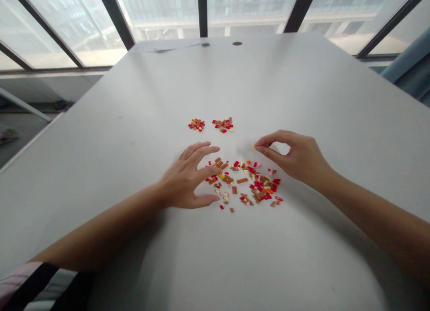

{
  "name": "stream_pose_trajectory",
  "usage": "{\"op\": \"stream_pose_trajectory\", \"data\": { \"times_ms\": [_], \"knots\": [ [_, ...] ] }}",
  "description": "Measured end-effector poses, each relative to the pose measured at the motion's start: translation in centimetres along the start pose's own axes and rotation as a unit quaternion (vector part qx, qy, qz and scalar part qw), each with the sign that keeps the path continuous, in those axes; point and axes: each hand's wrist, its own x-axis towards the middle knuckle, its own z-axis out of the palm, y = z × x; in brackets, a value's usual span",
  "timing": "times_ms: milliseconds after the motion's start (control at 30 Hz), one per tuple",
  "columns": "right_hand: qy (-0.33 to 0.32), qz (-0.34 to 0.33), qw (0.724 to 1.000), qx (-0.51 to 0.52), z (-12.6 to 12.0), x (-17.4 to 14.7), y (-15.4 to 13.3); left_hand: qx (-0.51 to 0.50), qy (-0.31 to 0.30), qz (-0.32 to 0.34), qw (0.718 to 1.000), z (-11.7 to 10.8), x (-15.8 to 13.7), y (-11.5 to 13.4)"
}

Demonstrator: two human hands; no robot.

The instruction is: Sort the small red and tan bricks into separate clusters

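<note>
Loose toy building bricks [242,181] in red, brown, orange, yellow, pink and cream lie scattered between my hands. My left hand [188,179] hovers at the left side of this spread, fingers apart, partly covering some bricks. Thumb and index finger of my right hand [298,156] pinch a small yellow brick [254,147] above the table, beyond the right part of the spread. Farther back sit two small heaps: a left heap [196,124] of tiny red, orange and brown pieces, and a right heap [223,124] of somewhat larger red and brown ones.
Everything rests on a large white table [215,87]. Two round dark cable holes [237,43] are near its far edge. Windows with dark frames [202,13] stand behind it, and a blue-grey curtain [411,69] hangs at the right.
</note>
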Motion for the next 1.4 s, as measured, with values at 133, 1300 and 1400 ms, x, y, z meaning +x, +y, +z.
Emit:
{"op": "stream_pose_trajectory", "data": {
  "times_ms": [133,1300,1400],
  "knots": [
    [-0.044,0.015,0.999,-0.012,1.3,2.1,1.2,0.0,0.001,0.002,1.0,-0.1,-0.1,0.0],
    [-0.117,-0.126,0.984,0.044,0.9,0.1,-0.9,0.008,0.002,0.005,1.0,0.2,0.0,0.1],
    [-0.079,-0.122,0.988,0.047,0.9,-1.0,-0.4,0.01,-0.004,0.006,1.0,0.4,0.1,0.0]
  ]
}}
